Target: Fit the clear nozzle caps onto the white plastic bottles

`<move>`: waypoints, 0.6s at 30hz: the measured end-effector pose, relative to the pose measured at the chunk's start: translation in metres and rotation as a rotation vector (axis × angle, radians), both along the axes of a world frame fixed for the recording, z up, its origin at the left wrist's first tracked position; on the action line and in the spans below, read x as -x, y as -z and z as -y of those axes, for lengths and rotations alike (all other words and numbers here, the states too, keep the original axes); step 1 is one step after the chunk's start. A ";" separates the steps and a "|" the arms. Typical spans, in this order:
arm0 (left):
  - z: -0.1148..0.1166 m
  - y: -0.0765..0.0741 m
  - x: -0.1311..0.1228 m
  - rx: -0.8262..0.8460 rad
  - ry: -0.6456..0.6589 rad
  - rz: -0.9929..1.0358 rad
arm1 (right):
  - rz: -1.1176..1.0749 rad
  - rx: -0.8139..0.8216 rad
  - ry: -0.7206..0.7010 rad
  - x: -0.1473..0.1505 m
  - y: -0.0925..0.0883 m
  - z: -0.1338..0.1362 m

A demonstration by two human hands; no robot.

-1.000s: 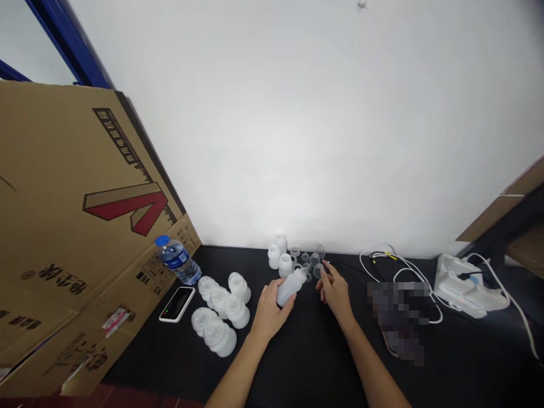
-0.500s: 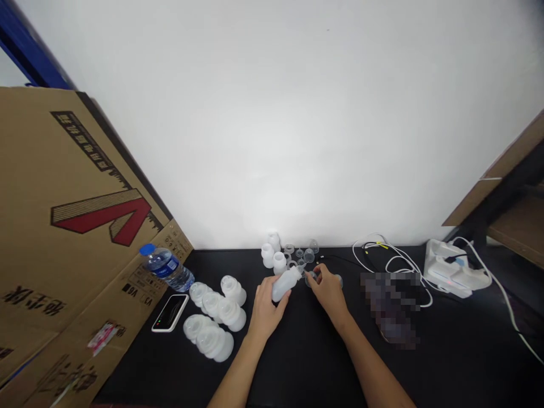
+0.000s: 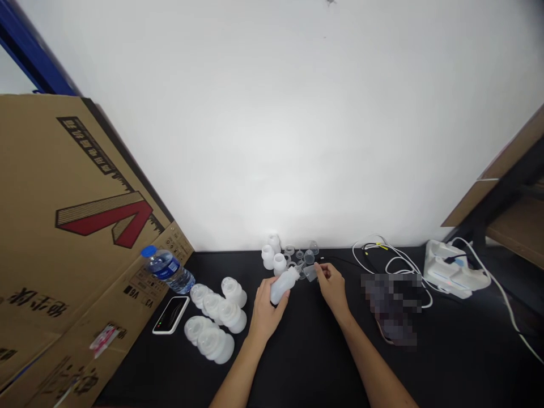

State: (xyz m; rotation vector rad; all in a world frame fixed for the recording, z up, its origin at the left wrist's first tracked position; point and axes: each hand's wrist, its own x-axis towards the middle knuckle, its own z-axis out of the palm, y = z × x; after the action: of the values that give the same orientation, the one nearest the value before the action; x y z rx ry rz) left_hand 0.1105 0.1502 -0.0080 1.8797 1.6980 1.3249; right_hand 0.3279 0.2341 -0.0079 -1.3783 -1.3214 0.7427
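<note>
My left hand [image 3: 266, 309] is wrapped round a small white squeeze bottle [image 3: 283, 285], held tilted with its nozzle pointing up and to the right. My right hand [image 3: 334, 286] pinches a small clear cap [image 3: 310, 273] right beside the bottle's nozzle. Behind both hands, near the wall, stand three upright white bottles [image 3: 273, 256] and several loose clear caps [image 3: 304, 254]. To the left of my left hand lie several white bottles [image 3: 215, 314] on their sides in a cluster.
A black tabletop [image 3: 306, 362] runs to a white wall. A large cardboard box [image 3: 68, 243] leans at the left with a water bottle [image 3: 168, 269] and a phone [image 3: 171, 314] beside it. White cables [image 3: 386, 258] and a white device [image 3: 454, 275] lie at the right.
My right hand picked a clear cap off the table and raised it to the bottle's nozzle. The left hand kept hold of the bottle. The view shifted slightly.
</note>
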 end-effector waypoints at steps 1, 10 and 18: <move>0.000 -0.001 0.000 -0.001 -0.005 0.010 | -0.083 0.025 -0.014 0.000 0.001 -0.001; -0.001 0.000 -0.001 0.004 0.042 0.003 | -0.380 0.119 -0.199 0.007 0.000 -0.003; 0.001 -0.003 0.000 0.024 0.098 0.012 | -0.340 0.086 -0.299 0.012 -0.005 0.002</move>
State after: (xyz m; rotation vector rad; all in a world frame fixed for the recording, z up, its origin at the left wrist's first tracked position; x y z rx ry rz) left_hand 0.1108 0.1495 -0.0051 1.9111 1.5869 1.2703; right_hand 0.3154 0.2325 -0.0028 -1.0698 -1.2439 1.1915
